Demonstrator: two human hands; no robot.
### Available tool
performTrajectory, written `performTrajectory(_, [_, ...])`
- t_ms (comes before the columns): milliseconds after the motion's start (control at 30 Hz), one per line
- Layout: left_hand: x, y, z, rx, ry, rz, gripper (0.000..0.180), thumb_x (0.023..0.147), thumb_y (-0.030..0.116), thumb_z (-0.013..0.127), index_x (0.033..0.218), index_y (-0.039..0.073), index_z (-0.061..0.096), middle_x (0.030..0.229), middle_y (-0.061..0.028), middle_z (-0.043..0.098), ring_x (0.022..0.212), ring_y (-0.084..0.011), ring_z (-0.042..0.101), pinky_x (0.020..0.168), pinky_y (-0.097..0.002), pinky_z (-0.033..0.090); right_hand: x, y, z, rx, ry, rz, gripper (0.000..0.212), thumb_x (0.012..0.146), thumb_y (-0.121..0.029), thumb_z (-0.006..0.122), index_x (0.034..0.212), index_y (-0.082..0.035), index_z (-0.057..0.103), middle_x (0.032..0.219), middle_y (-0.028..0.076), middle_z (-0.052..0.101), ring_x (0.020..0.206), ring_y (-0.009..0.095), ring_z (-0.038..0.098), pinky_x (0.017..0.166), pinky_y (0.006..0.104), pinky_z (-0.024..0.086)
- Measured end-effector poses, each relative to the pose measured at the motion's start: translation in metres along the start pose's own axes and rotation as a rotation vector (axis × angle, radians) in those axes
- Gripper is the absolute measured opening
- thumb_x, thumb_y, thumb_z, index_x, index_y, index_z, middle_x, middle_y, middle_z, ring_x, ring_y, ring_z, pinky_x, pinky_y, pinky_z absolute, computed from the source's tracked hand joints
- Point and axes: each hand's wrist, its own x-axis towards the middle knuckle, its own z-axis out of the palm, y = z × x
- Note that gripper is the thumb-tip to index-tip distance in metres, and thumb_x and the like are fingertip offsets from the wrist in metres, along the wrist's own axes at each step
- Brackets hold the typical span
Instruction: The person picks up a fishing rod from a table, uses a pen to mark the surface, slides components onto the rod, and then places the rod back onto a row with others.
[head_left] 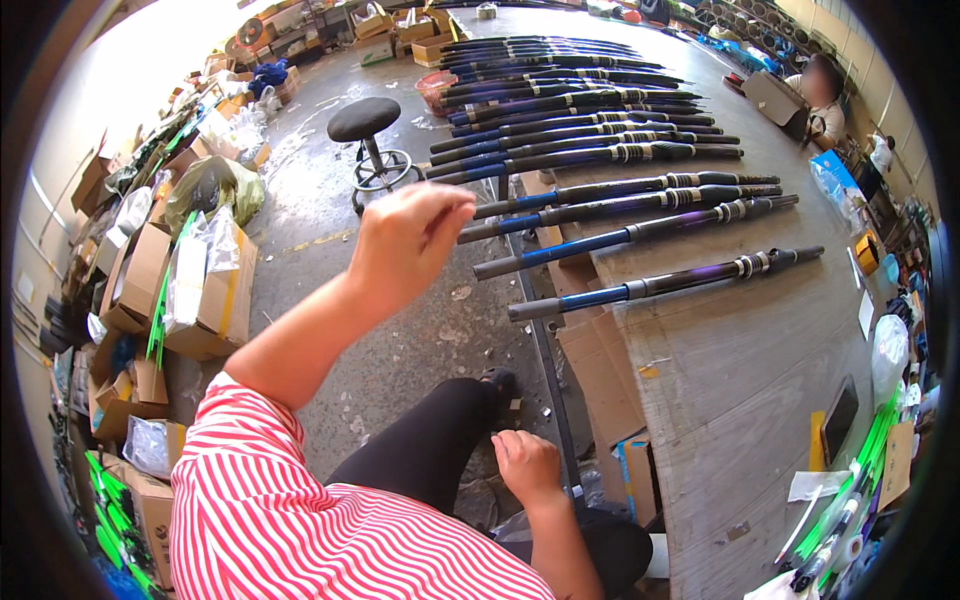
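My left hand (410, 242) is raised at the end of a stretched arm, its fingers curled together. It overlaps the butt end of a dark fishing rod (560, 198) in the picture; I cannot tell whether it touches it. What the fingers hold, if anything, is hidden. Lower down, beside my leg and the table edge, my right hand (528, 465) is closed with its back up, and its palm does not show. The nearest fishing rod (650, 288) has a grey butt and blue bands. Another blue and black rod (610, 240) lies just beyond it.
Several more rods (590, 125) lie in a row across the grey table (730, 370). A round black stool (364, 120) stands left of the table. Cardboard boxes (210, 290) line the left side. Across the table sits another person (822, 105). Green rods (870, 450) lie far right.
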Motion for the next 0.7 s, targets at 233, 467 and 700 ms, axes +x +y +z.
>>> performTrajectory(233, [0.04, -0.055, 0.038, 0.071, -0.589, 0.1, 0.024, 0.082, 0.014, 0.057, 0.1, -0.001, 0.059, 0.084, -0.0177, 0.062, 0.079, -0.0279, 0.061, 0.072, -0.0329, 0.048, 0.001, 0.001, 0.004, -0.001, 0.001, -0.01, 0.019, 0.081, -0.019, 0.058, 0.067, -0.009, 0.051, 0.061, 0.008, 0.055, 0.057, 0.026, 0.058, 0.051, 0.0358, 0.046])
performTrajectory(467, [0.053, -0.051, 0.045, -0.014, -0.709, 0.039, 0.034, 0.088, 0.031, 0.049, 0.077, -0.001, 0.051, 0.066, -0.0175, 0.05, 0.062, -0.0293, 0.048, 0.059, -0.0385, 0.039, -0.004, 0.003, -0.004, -0.017, 0.034, 0.023, 0.019, 0.081, -0.02, 0.057, 0.066, -0.009, 0.051, 0.062, 0.008, 0.056, 0.058, 0.026, 0.058, 0.051, 0.0366, 0.046])
performTrajectory(700, [0.009, -0.006, 0.013, -0.406, -0.64, -0.366, 0.028, 0.088, 0.026, 0.05, 0.072, 0.004, 0.052, 0.056, 0.0043, 0.038, 0.055, -0.0069, 0.037, 0.045, -0.0263, 0.031, -0.028, 0.007, -0.015, -0.1, 0.09, 0.075, 0.017, 0.079, -0.023, 0.058, 0.069, -0.01, 0.056, 0.066, 0.008, 0.058, 0.063, 0.026, 0.06, 0.056, 0.0375, 0.048])
